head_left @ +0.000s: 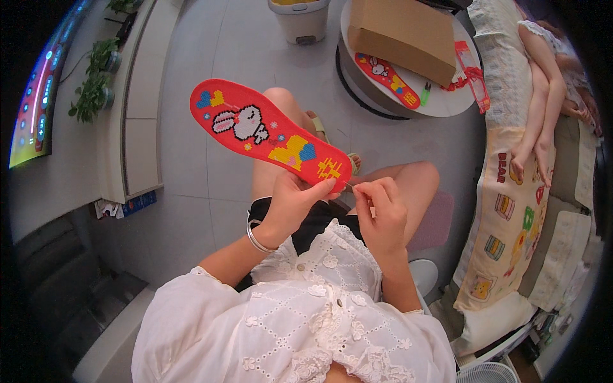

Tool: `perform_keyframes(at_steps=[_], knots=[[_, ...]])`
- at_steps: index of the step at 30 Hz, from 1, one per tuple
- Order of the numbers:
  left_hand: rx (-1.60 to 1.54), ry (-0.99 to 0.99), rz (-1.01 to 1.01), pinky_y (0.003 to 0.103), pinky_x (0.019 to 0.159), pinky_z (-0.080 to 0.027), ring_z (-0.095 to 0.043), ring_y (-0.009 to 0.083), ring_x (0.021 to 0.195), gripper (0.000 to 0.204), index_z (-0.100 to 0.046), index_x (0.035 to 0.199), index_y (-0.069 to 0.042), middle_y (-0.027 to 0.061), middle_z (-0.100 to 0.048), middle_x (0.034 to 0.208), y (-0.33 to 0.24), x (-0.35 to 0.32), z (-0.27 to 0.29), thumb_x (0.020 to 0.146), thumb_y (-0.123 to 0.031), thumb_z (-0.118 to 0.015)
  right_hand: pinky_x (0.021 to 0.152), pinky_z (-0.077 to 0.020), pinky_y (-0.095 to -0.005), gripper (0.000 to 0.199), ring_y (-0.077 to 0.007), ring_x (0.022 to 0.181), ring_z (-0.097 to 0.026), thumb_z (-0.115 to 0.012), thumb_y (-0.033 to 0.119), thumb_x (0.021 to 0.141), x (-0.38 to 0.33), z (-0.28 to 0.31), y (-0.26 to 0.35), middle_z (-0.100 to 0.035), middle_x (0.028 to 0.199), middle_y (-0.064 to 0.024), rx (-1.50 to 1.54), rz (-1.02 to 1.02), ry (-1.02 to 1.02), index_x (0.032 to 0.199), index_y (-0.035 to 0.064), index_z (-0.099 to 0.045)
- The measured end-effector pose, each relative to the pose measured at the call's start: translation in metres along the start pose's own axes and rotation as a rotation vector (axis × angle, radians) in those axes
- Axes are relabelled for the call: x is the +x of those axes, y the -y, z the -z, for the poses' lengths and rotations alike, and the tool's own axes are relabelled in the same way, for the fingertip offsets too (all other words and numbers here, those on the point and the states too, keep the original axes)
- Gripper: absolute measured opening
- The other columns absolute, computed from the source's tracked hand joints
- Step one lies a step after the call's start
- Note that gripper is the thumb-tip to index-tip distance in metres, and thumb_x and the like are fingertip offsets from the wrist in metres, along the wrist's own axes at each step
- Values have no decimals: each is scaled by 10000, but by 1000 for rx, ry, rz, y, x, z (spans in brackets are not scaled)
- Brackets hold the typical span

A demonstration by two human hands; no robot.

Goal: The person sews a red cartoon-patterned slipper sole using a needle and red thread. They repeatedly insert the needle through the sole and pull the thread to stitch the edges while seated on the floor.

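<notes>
My left hand [290, 205] is closed on the heel end of a red embroidered insole [271, 137], its thumb lying on top. The insole slants up to the left over my lap, with a stitched white rabbit, coloured hearts and yellow stitching near the heel. Right at that heel edge, my right hand [383, 214] pinches thumb and forefinger together. A thin pale strand [348, 184], a needle or a thread, runs between those fingertips and the insole; which of the two, I cannot tell.
Ahead to the right, a round white table [440, 105] bears a cardboard box [405, 38], a matching insole [386, 78], green snips [425, 94] and a red packet [472, 73]. A bin [303, 22] stands beyond. Another person's legs [543, 108] rest on the sofa [495, 191] at right.
</notes>
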State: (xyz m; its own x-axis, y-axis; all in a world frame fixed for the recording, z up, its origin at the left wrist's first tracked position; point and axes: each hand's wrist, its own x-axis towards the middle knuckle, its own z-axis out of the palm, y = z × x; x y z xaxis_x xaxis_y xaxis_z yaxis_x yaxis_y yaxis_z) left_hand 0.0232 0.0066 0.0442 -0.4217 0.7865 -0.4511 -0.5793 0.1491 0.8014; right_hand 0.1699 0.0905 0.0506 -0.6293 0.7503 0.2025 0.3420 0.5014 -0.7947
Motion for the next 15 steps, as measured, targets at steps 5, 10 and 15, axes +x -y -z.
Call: perform_keyframes(at_steps=[5, 10, 15], knots=[[15, -10, 17, 265, 719, -578, -666, 164, 862, 258, -571, 1090, 49, 103, -659, 1026, -4, -2, -2, 857, -28, -649, 605, -460, -374, 113, -289, 694, -565, -668, -27, 757, 2, -4, 1, -543, 764, -114, 4, -6, 31, 822, 7, -583], [34, 13, 8, 269, 726, -580, -665, 163, 865, 251, -571, 1089, 46, 100, -658, 1025, 0, -2, -1, 860, -26, -643, 606, -461, -378, 112, -293, 697, -566, -667, -22, 756, 2, -3, 0, -544, 766, -118, -9, -8, 39, 817, 10, -577], [173, 5, -101, 263, 717, -571, -666, 162, 862, 223, -589, 1064, 39, 95, -667, 993, 10, -3, 1, 858, -26, -646, 605, -457, -393, 105, -307, 693, -561, -651, -23, 754, 3, -1, 3, -535, 766, -124, -36, -11, 85, 809, 12, -569]])
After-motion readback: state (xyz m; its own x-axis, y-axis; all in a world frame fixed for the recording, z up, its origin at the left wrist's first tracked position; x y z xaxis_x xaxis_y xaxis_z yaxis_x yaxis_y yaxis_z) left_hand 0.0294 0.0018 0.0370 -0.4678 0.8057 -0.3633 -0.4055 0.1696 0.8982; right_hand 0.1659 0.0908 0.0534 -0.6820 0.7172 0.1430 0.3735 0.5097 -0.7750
